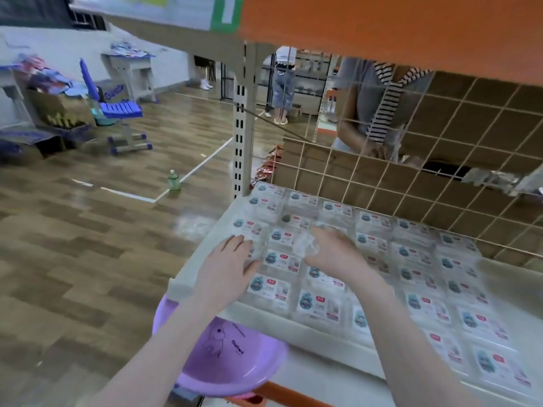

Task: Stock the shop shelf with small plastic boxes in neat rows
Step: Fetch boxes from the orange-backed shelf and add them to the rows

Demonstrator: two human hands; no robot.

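Several small clear plastic boxes with blue-and-red labels [320,306] lie flat in rows on the white shop shelf [188,277]. My left hand [229,259] lies flat with straight fingers on the boxes at the shelf's left end, near the edge. My right hand [332,251] rests over the second and third rows, and its fingers curl round a clear plastic box [305,245] that blurs in the frame.
A purple basin [235,365] sits below the shelf's front edge. A wire grid backs the shelf [411,183], with cardboard and a person in a striped top [379,107] behind it. An orange shelf [382,24] hangs overhead. A green bottle [174,181] stands on the wooden floor.
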